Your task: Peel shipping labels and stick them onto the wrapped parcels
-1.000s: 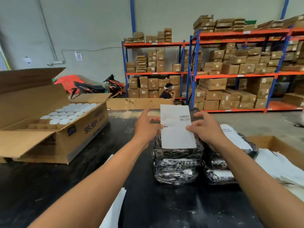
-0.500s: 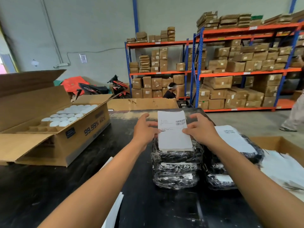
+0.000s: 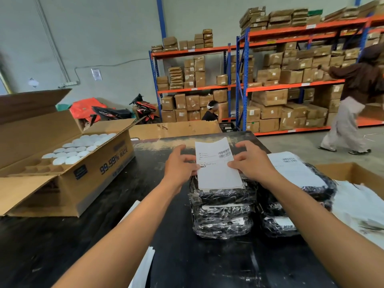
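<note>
A white shipping label [image 3: 218,167] with a barcode lies on top of a stack of parcels wrapped in black plastic [image 3: 222,213] on the black table [image 3: 104,235]. My left hand [image 3: 179,163] pinches the label's left edge and my right hand [image 3: 252,161] holds its right edge, both pressing it against the top parcel. A second stack of wrapped parcels [image 3: 291,215] stands just to the right, its top parcel carrying a white label [image 3: 295,169].
An open cardboard box [image 3: 68,183] of white-capped items sits at the left. A brown carton [image 3: 353,173] and loose white sheets [image 3: 361,206] are at the right; white backing paper [image 3: 143,265] lies near the front edge. A person walks past the shelving [image 3: 351,121].
The label came down from in front of me onto the top parcel of the stack, with both hands following it. A person has walked into view at the right.
</note>
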The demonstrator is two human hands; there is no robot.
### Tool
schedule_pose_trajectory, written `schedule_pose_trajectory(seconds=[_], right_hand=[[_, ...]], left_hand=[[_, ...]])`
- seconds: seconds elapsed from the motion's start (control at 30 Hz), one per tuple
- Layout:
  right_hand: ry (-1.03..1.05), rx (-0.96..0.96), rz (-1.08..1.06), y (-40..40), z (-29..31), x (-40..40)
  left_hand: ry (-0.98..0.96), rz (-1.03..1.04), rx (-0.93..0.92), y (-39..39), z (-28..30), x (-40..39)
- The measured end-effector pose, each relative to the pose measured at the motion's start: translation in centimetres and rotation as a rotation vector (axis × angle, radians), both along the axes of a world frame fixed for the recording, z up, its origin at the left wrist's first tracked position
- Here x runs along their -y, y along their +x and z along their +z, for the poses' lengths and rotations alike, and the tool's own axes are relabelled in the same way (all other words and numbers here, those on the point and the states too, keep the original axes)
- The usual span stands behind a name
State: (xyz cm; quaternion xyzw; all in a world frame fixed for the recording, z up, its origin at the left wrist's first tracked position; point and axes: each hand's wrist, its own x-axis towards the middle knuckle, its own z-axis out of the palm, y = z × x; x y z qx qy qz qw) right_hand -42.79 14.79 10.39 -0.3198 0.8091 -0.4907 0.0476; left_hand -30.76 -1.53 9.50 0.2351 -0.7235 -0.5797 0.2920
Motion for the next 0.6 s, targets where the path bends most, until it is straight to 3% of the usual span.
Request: schedule_pose_trajectory(seconds=[0.6], right_hand=[[0.014, -0.009, -0.006, 0.17, -0.67, -0.16]], left_hand=[[-0.167, 0.025, 0.093, 0.23, 0.36, -0.74]])
